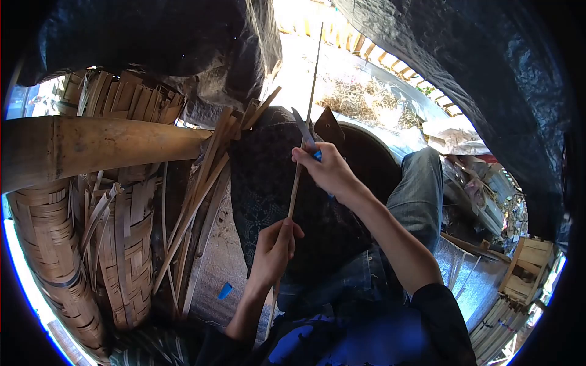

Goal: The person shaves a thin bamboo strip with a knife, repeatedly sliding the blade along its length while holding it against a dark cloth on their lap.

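A long, thin bamboo strip (294, 195) runs from near my waist up and away past both hands. My left hand (276, 249) is closed around its lower part, thumb lying along it. Higher up, my right hand (329, 168) grips a knife with a blue handle (317, 155), its blade (303, 126) pointing up and left against the strip. My right thumb presses close to the strip where blade and strip meet. Beneath both hands a dark patterned cloth (262, 165) covers my lap. The far end of the strip stands out against the bright ground.
A thick bamboo pole (104, 146) juts in from the left above woven bamboo baskets (46, 244). Loose bamboo slats (198, 201) lean beside my left leg. A blue scrap (225, 290) lies on the floor. Black plastic sheeting (476, 73) hangs overhead; a wooden crate (526, 268) stands at right.
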Available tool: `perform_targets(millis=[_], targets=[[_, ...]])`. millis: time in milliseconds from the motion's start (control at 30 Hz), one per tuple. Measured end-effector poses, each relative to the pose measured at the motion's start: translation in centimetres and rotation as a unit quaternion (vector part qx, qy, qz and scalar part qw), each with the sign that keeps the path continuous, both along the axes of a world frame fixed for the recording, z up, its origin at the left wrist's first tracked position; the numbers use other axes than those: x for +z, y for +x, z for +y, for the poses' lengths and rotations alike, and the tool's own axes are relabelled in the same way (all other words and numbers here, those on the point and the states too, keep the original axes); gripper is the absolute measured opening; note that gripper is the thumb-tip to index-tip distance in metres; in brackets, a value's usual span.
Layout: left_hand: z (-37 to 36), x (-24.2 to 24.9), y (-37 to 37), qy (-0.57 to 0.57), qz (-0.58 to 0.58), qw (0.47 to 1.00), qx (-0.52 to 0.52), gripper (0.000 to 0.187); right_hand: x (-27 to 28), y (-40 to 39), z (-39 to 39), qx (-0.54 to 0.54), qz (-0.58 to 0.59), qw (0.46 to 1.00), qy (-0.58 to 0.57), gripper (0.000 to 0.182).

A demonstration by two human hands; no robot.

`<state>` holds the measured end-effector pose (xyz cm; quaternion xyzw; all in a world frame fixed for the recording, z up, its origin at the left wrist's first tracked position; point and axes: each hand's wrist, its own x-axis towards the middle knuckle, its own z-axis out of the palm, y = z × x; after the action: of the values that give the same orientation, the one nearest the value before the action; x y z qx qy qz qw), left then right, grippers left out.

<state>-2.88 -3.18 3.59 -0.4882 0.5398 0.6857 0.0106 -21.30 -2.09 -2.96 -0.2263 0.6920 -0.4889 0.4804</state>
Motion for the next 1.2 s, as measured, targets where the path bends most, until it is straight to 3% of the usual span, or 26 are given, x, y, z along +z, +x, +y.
perform_targets(millis=[33, 133, 433, 467, 700, 800, 933, 1100, 1200], targets=[[0.3, 0.0, 0.2, -0.009, -0.009, 1.0, 0.018, 0.04, -0.4, -0.4, 0.0, -0.001, 0.0, 1.0, 0.001, 0.043], [0.6, 0.0, -0.1, -0.033, -0.024, 0.998, 0.046, 0.035, -0.7, -1.1, 1.0, 0.063, 0.182, 0.981, -0.025, 0.043], [1.3, 0.4, 0.2, 0.027, -0.031, 0.992, 0.122, 0.031, 2.8, 1.5, 8.2, 0.2, 0.271, 0.941, -0.041, 0.043], [1.4, 0.9, 0.7, 0.066, -0.037, 0.988, 0.135, 0.031, 1.8, 2.1, 8.2, 0.17, 0.266, 0.947, -0.054, 0.046], [1.2, 0.2, 1.8, 0.052, 0.01, 0.996, 0.072, 0.031, 2.6, 2.7, 4.6, 0.162, 0.241, 0.956, 0.04, 0.048], [1.0, 0.6, 0.9, 0.015, 0.023, 0.996, 0.08, 0.033, 1.6, 2.4, 3.0, 0.105, 0.234, 0.966, -0.02, 0.049], [1.8, 0.5, 2.4, 0.073, -0.009, 0.993, 0.093, 0.036, 0.7, 2.0, 2.4, 0.074, 0.23, 0.969, -0.06, 0.045], [1.7, 0.0, 2.1, 0.052, -0.015, 0.993, 0.107, 0.038, 2.7, 1.5, 6.1, 0.227, 0.252, 0.939, -0.051, 0.047], [2.0, -0.5, 1.6, 0.027, -0.017, 0.996, 0.088, 0.039, 3.1, 2.3, 8.0, 0.266, 0.275, 0.923, -0.028, 0.049]])
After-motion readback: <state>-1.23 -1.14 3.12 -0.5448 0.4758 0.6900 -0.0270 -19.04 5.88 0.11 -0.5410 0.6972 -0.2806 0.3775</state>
